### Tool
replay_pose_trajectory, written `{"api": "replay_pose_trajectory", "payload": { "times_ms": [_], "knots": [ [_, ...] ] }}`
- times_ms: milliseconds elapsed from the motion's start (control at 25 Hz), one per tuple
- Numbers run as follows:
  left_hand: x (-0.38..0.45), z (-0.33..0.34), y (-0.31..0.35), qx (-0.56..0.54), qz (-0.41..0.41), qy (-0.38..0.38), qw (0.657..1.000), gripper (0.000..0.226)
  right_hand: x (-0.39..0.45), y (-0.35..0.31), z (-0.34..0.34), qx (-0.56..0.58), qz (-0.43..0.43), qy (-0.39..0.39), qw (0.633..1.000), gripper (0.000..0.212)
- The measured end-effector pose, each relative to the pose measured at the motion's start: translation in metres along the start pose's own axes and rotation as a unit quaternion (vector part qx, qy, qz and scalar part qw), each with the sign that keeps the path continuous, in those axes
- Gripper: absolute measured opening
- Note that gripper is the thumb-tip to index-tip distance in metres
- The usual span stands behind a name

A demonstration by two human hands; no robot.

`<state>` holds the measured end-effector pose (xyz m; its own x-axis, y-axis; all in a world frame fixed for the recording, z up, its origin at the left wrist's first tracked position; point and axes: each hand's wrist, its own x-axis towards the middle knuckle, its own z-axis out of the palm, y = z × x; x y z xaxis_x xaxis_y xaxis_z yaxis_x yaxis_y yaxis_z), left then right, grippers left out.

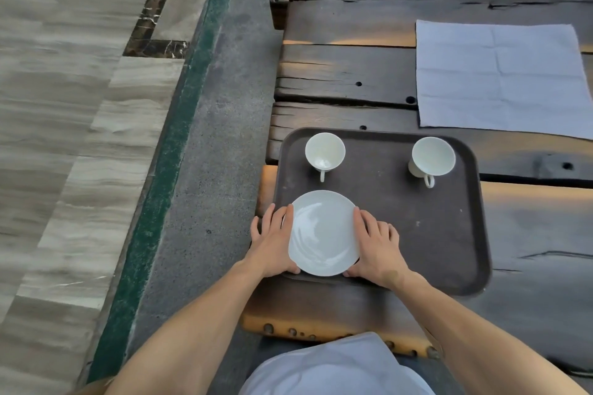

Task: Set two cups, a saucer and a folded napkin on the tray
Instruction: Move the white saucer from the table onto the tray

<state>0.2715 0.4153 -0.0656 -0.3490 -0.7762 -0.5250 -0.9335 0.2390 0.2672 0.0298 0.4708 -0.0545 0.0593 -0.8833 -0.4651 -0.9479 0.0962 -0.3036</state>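
A dark tray [449,234] lies at the near left corner of a plank table [353,67], its left edge reaching the table's left edge. Two white cups stand upright along the tray's far edge: the left cup [324,151] near the far left corner, the right cup [433,157] near the far right corner, well apart, each with its handle turned toward the near edge. A white saucer [322,232] sits at the tray's near left corner, its near rim reaching the tray's near edge. The left hand [272,244] holds the saucer's left rim, fingers straight along the edge and thumb tucked at the near rim. The right hand [377,245] holds the right rim the same way, fingers laid nearly straight on the tray beside it and thumb at the near rim. Whether the saucer rests flat on the tray or is held just above it, I cannot tell. A pale napkin [500,80] lies spread flat, unfolded, on the table beyond the tray's far right corner, running to the table's right side, apart from the tray.
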Motion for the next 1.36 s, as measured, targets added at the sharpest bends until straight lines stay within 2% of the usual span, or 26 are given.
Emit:
{"api": "replay_pose_trajectory", "payload": {
  "times_ms": [880,1160,1280,1360],
  "knots": [
    [0.008,0.003,-0.008,0.011,0.013,0.007,1.000,0.134,0.000,-0.007,0.009,-0.007,0.025,0.027,0.999,0.120],
    [0.002,-0.005,-0.007,0.014,0.014,-0.003,1.000,0.129,-0.005,-0.005,0.005,-0.013,0.040,0.002,0.999,0.120],
    [-0.003,-0.015,-0.005,0.015,0.020,-0.005,1.000,0.124,-0.009,-0.001,-0.004,-0.010,0.046,-0.008,0.999,0.109],
    [-0.006,-0.023,-0.004,0.004,0.022,-0.003,1.000,0.111,-0.010,0.003,-0.011,-0.007,0.055,-0.012,0.998,0.091]
  ]
}}
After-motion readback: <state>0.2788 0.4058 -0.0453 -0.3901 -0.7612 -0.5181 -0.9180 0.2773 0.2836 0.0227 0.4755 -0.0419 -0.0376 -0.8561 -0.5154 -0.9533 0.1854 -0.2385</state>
